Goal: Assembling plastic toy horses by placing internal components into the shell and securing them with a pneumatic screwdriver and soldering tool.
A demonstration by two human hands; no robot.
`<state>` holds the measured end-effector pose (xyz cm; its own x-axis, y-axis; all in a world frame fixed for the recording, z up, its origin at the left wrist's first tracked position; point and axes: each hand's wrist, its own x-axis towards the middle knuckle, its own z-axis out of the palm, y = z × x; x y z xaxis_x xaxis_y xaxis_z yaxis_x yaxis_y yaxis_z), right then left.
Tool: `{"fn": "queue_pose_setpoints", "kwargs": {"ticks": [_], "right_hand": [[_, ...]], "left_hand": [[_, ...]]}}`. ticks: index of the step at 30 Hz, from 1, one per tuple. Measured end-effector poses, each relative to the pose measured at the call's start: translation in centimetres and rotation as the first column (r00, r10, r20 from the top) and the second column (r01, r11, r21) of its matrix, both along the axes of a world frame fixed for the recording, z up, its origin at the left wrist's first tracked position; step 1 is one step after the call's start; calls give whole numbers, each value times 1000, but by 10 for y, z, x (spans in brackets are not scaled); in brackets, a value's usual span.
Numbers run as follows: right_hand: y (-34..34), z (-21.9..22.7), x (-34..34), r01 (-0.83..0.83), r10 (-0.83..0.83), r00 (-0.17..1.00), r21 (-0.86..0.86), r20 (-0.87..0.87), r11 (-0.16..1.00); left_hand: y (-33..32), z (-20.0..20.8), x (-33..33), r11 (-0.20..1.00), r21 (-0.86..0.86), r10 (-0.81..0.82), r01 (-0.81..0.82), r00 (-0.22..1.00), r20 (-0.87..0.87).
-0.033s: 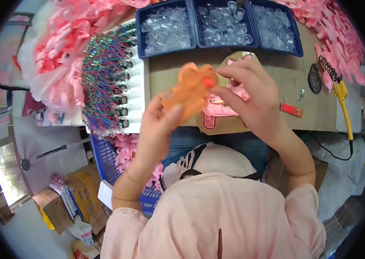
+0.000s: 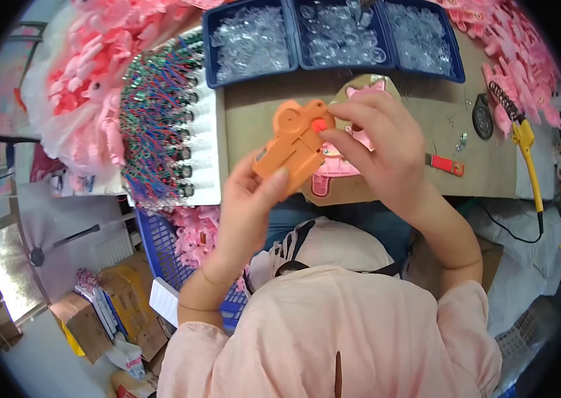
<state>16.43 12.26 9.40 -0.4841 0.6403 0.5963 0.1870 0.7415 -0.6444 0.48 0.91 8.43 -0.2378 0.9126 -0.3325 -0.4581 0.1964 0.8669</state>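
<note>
My left hand [image 2: 251,194] grips the lower end of an orange plastic casing [image 2: 291,149], thumb on its face, and holds it tilted above the table's near edge. The casing has a rounded top, a round recess and straight grooves. A small red round part [image 2: 319,125] sits at its right edge. Beside that part, my right hand [image 2: 386,142] has thumb and forefinger closed on the casing's edge, close around the red part. Partly hidden behind my right hand, a pink plastic shell [image 2: 337,166] lies on a brown board [image 2: 311,194].
Blue bins [image 2: 291,68] of clear plastic parts line the back. Wired components [image 2: 161,126] lie in rows on a white tray [image 2: 209,132] at left. Pink shells [image 2: 104,40] are heaped on both sides. A yellow soldering iron [image 2: 526,142] stands right, near a red-handled tool [image 2: 448,166].
The orange casing, blurred before, now shows sharply and sits slightly lower, with a small turn. Both hands keep nearly the same hold. The whole view has shifted a little.
</note>
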Motion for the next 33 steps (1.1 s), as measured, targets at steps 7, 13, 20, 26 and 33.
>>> {"fn": "queue_pose_setpoints", "kwargs": {"ticks": [7, 13, 20, 26, 33], "right_hand": [[-42, -13, 25, 80, -170, 979, -551, -114, 831], [-49, -19, 27, -4, -341, 889, -752, -304, 659], [-39, -22, 27, 223, -230, 972, -438, 36, 871], [-27, -24, 45, 163, -201, 951, 170, 236, 972], [-17, 4, 70, 18, -18, 975, 0, 221, 1000]], "left_hand": [[-10, -22, 38, 956, 242, 82, 168, 637, -766], [9, -16, 45, 912, 275, 89, 306, 505, -859], [6, -10, 30, 941, 93, -117, 325, 570, -814], [12, -3, 20, 930, -21, -292, 366, 705, -646], [20, 2, 3, 873, 30, -367, 486, 698, -615]]}}
